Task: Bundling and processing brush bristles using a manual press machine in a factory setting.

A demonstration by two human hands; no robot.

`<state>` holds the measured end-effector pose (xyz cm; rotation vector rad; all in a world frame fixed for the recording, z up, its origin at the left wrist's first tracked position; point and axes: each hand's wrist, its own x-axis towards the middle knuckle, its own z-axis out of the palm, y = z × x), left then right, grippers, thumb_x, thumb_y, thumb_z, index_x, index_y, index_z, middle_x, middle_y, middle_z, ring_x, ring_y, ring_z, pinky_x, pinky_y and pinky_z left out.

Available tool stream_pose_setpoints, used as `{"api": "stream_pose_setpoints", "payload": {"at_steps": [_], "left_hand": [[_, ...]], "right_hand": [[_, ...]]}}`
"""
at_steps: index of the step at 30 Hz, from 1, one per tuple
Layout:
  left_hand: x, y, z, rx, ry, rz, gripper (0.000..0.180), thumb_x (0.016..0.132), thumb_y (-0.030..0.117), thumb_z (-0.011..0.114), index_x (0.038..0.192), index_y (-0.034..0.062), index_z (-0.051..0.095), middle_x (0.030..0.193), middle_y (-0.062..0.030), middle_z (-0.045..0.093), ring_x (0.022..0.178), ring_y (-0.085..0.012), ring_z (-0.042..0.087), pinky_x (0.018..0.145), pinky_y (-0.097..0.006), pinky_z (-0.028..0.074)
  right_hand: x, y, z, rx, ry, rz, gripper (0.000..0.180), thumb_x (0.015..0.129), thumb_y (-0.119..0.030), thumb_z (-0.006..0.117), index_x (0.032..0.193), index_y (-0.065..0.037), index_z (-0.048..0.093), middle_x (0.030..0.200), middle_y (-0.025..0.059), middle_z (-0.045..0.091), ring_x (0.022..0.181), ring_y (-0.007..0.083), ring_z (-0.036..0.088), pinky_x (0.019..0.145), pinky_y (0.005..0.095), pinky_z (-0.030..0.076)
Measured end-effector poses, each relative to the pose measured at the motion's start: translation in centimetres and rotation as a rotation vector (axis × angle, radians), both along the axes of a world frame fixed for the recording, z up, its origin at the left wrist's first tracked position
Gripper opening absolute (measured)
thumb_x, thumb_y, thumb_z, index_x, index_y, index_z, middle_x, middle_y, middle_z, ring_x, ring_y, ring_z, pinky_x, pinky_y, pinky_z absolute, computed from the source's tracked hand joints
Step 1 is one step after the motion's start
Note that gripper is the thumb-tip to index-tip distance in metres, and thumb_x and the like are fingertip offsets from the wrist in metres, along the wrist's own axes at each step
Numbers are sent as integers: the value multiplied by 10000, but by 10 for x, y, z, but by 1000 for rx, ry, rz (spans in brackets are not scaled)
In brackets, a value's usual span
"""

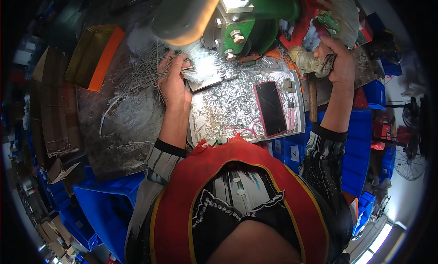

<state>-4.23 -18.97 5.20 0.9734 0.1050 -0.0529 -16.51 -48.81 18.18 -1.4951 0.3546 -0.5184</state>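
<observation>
My left hand [175, 83] is at the left side of a green machine [244, 33] with large bolts. Its fingers are curled in among a spread of thin metal wires [137, 74], and they close on some of them. Just beside the fingertips lies a flat metal block [212, 81], partly washed out by a bright light. My right hand [338, 58] wraps round a handle bound in pale, worn cloth [312, 62], to the right of the machine. Below the machine a shallow tray [299, 93] carries many shiny metal scraps.
A phone in a pink case [270, 109] lies on the tray beside a small pink-handled tool [291, 114]. An orange-edged box [106, 58] sits at the far left of the worktable [130, 145]. Blue bins [112, 202] flank me. A wooden stick [313, 99] stands below the right hand.
</observation>
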Motion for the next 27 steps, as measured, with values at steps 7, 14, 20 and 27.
{"api": "stream_pose_setpoints", "payload": {"at_steps": [7, 14, 20, 27], "left_hand": [[0, 4, 3, 80, -24, -54, 324, 779, 8, 580, 1081, -31, 469, 913, -139, 612, 725, -135, 579, 684, -238, 466], [-2, 1, 3, 81, -28, -36, 338, 779, 12, 582, 1091, -40, 462, 919, -143, 611, 724, -138, 576, 691, -237, 465], [-3, -1, 3, 5, -15, -18, 352, 785, 30, 586, 1101, -40, 449, 910, -134, 609, 748, -144, 566, 716, -239, 461], [-6, -4, 4, 81, -7, -3, 348, 785, 44, 591, 1098, -23, 453, 916, -121, 610, 760, -130, 560, 714, -242, 457]], "right_hand": [[1, 11, -1, -11, 51, -125, 254, 738, -112, 561, 515, -34, 466, 482, 65, 433, 459, 158, 431, 527, 276, 371], [0, 0, -7, -20, 3, -39, 220, 720, -137, 585, 556, 2, 540, 494, 90, 503, 464, 154, 485, 471, 260, 366], [0, 7, -9, -11, 35, -110, 322, 770, -100, 527, 474, -67, 404, 484, 53, 406, 504, 172, 436, 598, 290, 382], [-1, 12, -7, -13, 16, -104, 314, 769, -92, 524, 478, -62, 412, 485, 46, 402, 511, 172, 441, 600, 289, 387]]}}
